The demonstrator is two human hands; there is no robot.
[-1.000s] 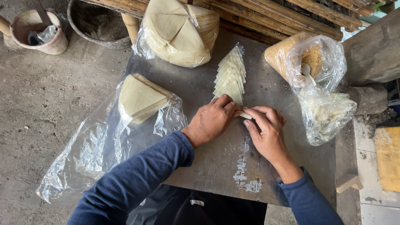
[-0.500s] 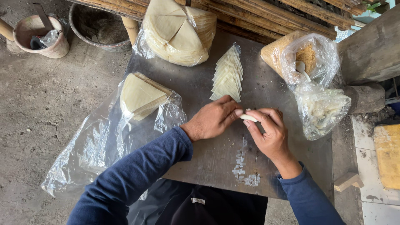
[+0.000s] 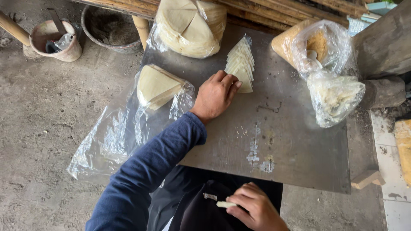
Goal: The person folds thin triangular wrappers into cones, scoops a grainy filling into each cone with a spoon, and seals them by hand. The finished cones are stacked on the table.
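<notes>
My left hand (image 3: 215, 95) rests on the grey metal table (image 3: 299, 154), its fingertips touching the nearest sheet in a fanned row of pale triangular wrapper sheets (image 3: 240, 63). Down by my lap, below the table's front edge, my right hand (image 3: 252, 210) pinches a small rolled pale piece (image 3: 225, 204). A stack of wedge-shaped wrappers in a clear plastic bag (image 3: 156, 87) lies just left of my left hand.
A big bag of round wrappers (image 3: 188, 25) sits at the table's back. At the right stand a bag of brown crumbs with a spoon (image 3: 317, 45) and a bag of white shreds (image 3: 334, 96). Two buckets (image 3: 55, 40) stand on the concrete floor at the left.
Both hands were together at the table's middle on a small roll. My right hand has dropped to my lap with the roll, and my left hand has moved up to the fanned sheets.
</notes>
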